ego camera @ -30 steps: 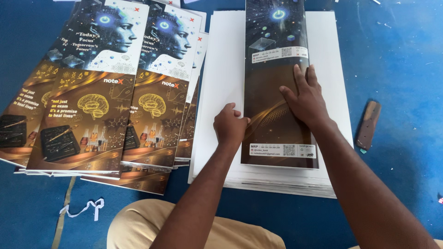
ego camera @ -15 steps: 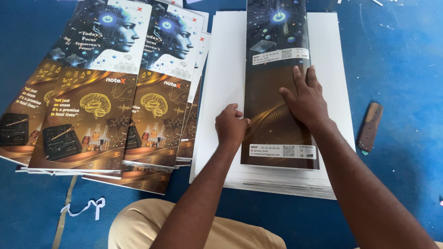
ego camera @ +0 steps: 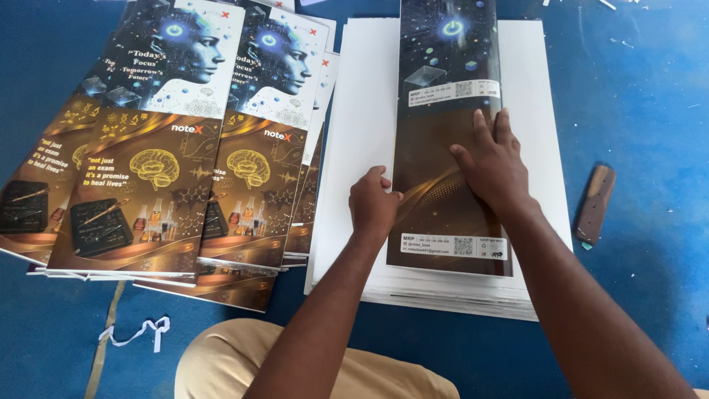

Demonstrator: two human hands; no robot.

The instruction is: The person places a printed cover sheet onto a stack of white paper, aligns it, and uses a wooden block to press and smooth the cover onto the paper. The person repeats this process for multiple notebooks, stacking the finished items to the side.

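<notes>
A blue floor [ego camera: 650, 111] fills the frame, printed covers [ego camera: 159, 170] fanned at left. Centre, the left hand [ego camera: 373, 207] curls closed on the folded cover's [ego camera: 449, 148] edge atop the white stack [ego camera: 362, 111]; the right hand [ego camera: 493, 162] presses it, fingers flat. Best to keep edges aligned while creasing.

Folded cover [ego camera: 449, 148] atop sheet stack [ego camera: 354, 148]; booklets [ego camera: 148, 162] apparently fanned left.
</notes>
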